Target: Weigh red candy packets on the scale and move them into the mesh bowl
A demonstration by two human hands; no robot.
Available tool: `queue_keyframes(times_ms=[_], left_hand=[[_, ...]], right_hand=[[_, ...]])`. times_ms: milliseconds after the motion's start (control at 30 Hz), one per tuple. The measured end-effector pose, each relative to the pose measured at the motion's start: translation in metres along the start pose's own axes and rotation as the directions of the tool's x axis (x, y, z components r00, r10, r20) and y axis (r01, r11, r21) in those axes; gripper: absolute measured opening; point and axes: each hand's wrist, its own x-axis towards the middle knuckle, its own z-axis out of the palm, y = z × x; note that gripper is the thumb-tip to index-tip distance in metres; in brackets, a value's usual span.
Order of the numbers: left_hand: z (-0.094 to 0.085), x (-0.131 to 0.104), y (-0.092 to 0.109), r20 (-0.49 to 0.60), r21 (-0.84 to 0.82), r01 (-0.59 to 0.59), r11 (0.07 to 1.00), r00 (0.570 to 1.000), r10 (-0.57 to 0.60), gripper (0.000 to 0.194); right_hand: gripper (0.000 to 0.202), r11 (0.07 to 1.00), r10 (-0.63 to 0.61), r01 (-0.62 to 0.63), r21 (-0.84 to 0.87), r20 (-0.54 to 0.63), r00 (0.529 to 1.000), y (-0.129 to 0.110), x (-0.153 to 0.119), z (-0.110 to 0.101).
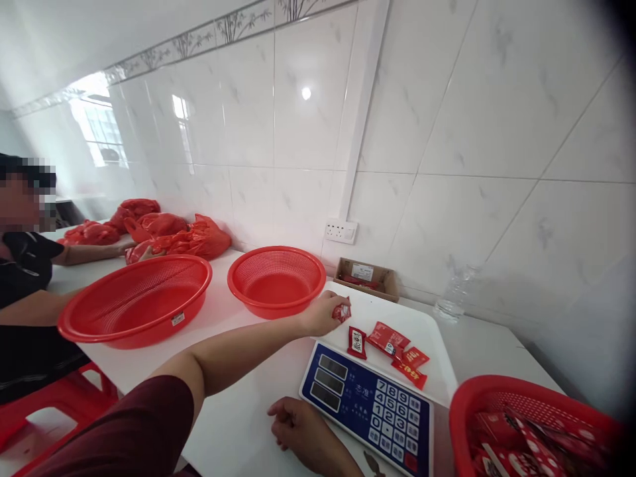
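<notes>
My left hand [320, 313] reaches over the white pan of a weighing scale [397, 317] and pinches a small red packet [342, 311] just above the pan's left edge. Several more red packets [389, 338] lie on the pan to the right of that hand. My right hand [297, 422] rests on the white table beside the scale's blue keypad panel [370, 404]; its fingers are curled and nothing is in it.
A red basket [517, 394] with packets stands at the bottom right. Two empty red baskets, one large [134, 301] and one smaller [275, 279], sit left of the scale. A cardboard box [365, 275] and clear bottle [454, 295] stand by the wall. A co-worker [27, 291] handles red bags [163, 235].
</notes>
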Motion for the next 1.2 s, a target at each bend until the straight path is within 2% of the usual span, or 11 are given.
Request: queue_keyframes(times_ms=[133,233,333,400,500,633,700,767,933,1100,1200], left_hand=[[-0.032,-0.007,-0.019,-0.135,0.027,0.018,0.999,0.991,-0.014,0.039],[-0.056,-0.018,-0.037,-0.258,0.088,0.072,0.994,0.965,-0.047,0.036],[-0.063,-0.027,-0.043,-0.310,0.158,0.092,0.983,0.950,-0.039,0.032],[-0.054,-0.031,-0.037,-0.240,0.186,0.014,0.982,0.970,0.031,0.029],[-0.027,-0.032,-0.016,-0.051,0.172,-0.181,0.968,0.980,0.192,0.029],[0.007,-0.028,0.012,0.165,0.160,-0.423,0.892,0.902,0.399,0.038],[0.018,-0.024,0.019,0.249,0.187,-0.486,0.853,0.864,0.438,0.040],[0.023,-0.021,0.022,0.267,0.207,-0.470,0.858,0.871,0.413,0.038],[0.017,-0.019,0.011,0.163,0.186,-0.353,0.917,0.931,0.326,0.009],[-0.017,-0.023,-0.017,-0.073,0.227,-0.157,0.961,0.981,0.177,0.018],[-0.043,-0.024,-0.037,-0.241,0.273,-0.016,0.962,0.967,0.085,0.025]], right_hand=[[0.025,0.999,-0.012,0.011,0.031,0.007,1.000,0.003,0.001,0.000],[0.025,0.999,-0.014,0.013,0.031,0.012,1.000,0.004,0.002,0.000],[0.026,0.999,-0.007,0.007,0.033,0.017,1.000,0.003,0.002,0.000],[0.026,0.999,0.005,-0.005,0.039,0.013,1.000,0.001,0.002,-0.001],[0.027,0.999,0.017,-0.017,0.048,0.002,1.000,-0.005,0.000,-0.001],[0.029,1.000,0.021,-0.021,-0.019,-0.018,1.000,-0.019,-0.007,-0.001],[0.030,0.999,0.032,-0.033,-0.043,-0.019,0.999,-0.025,-0.009,-0.001],[0.031,0.999,0.036,-0.036,-0.036,-0.014,0.999,-0.026,-0.010,-0.001],[0.030,1.000,0.021,-0.021,-0.005,0.004,1.000,-0.017,-0.007,-0.001],[0.031,1.000,0.018,-0.018,0.026,-0.003,1.000,-0.005,-0.003,0.000],[0.030,0.999,0.003,-0.003,0.042,-0.005,1.000,-0.003,-0.001,0.000]])
